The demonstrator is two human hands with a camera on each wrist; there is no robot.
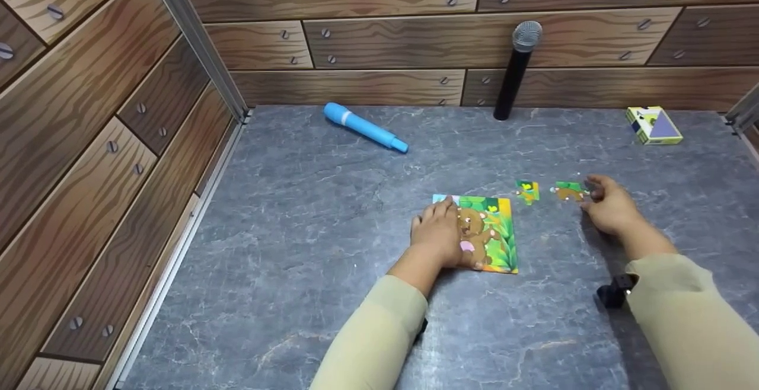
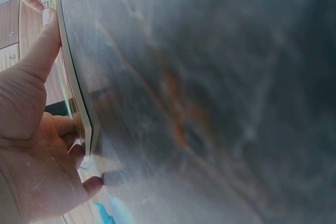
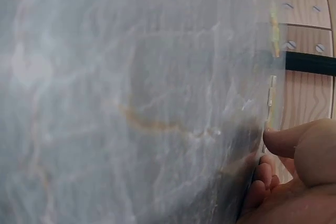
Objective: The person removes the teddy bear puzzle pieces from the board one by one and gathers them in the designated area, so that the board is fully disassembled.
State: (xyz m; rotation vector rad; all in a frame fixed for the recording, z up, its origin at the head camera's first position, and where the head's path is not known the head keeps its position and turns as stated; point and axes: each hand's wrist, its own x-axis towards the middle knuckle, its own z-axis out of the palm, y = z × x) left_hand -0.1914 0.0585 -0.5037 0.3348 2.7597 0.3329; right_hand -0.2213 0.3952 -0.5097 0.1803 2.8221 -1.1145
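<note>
A jigsaw puzzle board (image 1: 503, 242) with a brown bear on green leaves lies flat. My left hand (image 1: 436, 233) rests over its left side. In the left wrist view its thumb (image 2: 44, 45) lies along the near edge, with the other fingers bent loosely by the far corner. My right hand (image 1: 614, 206) pinches the right end of a brown-and-green jigsaw piece (image 1: 568, 192) between thumb and fingers. In the right wrist view that piece (image 3: 271, 98) shows edge-on at the thumb tip. Between board and hand lies another jigsaw piece (image 1: 527, 191), green and orange.
At the back, a black microphone (image 1: 516, 76) stands upright near the wood-patterned wall (image 1: 385, 46). A blue microphone-shaped object (image 1: 364, 127) lies to its left. A small yellow-green box (image 1: 654, 125) sits at the back right. Grey marbled tabletop (image 1: 284, 230) stretches to the left.
</note>
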